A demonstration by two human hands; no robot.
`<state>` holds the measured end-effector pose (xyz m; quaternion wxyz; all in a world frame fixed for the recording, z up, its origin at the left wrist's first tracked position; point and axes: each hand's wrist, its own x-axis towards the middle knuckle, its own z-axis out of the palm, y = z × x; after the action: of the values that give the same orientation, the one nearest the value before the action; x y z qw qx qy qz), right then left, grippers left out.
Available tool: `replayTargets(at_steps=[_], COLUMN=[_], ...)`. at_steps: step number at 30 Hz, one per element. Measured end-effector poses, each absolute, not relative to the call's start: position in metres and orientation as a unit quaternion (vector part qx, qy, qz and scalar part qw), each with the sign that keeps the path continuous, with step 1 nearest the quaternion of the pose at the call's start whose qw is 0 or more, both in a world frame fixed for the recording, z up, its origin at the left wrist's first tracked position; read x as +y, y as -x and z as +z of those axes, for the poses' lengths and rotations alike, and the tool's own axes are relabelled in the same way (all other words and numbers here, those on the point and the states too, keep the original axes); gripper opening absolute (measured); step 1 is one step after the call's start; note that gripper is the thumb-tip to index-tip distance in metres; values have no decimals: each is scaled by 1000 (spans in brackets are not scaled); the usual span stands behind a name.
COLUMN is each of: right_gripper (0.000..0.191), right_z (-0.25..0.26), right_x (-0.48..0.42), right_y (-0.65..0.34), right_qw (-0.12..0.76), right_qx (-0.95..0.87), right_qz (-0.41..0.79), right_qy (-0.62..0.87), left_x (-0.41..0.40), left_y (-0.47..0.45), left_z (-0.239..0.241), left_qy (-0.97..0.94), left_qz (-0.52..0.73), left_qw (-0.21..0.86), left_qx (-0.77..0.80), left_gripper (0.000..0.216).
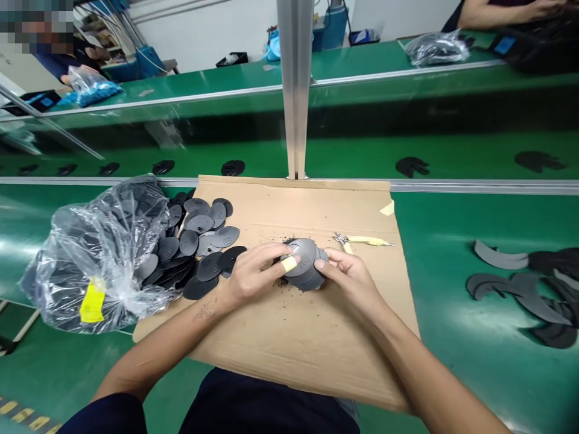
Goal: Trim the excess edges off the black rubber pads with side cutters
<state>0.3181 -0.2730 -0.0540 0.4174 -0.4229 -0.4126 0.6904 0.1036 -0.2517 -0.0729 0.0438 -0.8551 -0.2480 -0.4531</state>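
Cardboard, a plain brown sheet (289, 361), lies on the green table (452, 374) right in front of the person, and the two hands meet over its middle. The left hand (251, 274), one finger wrapped in yellow tape (288, 263), curls over the top of a stack of grey discs (306, 266). The right hand (350, 280) closes on the same stack from the other side, so it sits pinched between them, on the sheet or just above it; I cannot tell which. That grip looks like the weak spot to me. The discs seem thin and smooth and are held mostly by side pressure, so if either hand slackens, the stack could fan out and spill into the black shavings (283, 282) scattered beneath. Just beyond the right hand lie yellow-handled nippers (362, 241), and a careless reach might catch a finger on their tips. To the left, loose dark discs (199, 241) spill from a clear plastic bag (99, 253) with a yellow tag (91, 301), close enough that dropped pieces could get mixed in with them. Curved offcuts (520, 283) sit well apart on the right. Farther off, past the aluminium post (296, 90), a co-worker's arm (497, 12) rests at another table.
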Motion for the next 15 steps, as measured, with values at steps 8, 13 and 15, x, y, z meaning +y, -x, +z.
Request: replayTargets(at_steps=[8,13,15], right_gripper=[39,38,39], right_z=[-55,-52,-52], right_x=[-276,-276,-276], right_y=[-315,-314,-314], right_qw=[414,419,417], right_qx=[-389,-385,-382], right_qz=[684,682,685], right_qy=[457,460,459], left_x=[-257,-261,-262], left_y=[-90,-92,-94], left_z=[-69,-66,-65], left_qy=[863,874,876], left_qz=[-441,-415,-408], left_qw=[34,44,42], left_qx=[-242,-250,-254], left_gripper=[27,26,25])
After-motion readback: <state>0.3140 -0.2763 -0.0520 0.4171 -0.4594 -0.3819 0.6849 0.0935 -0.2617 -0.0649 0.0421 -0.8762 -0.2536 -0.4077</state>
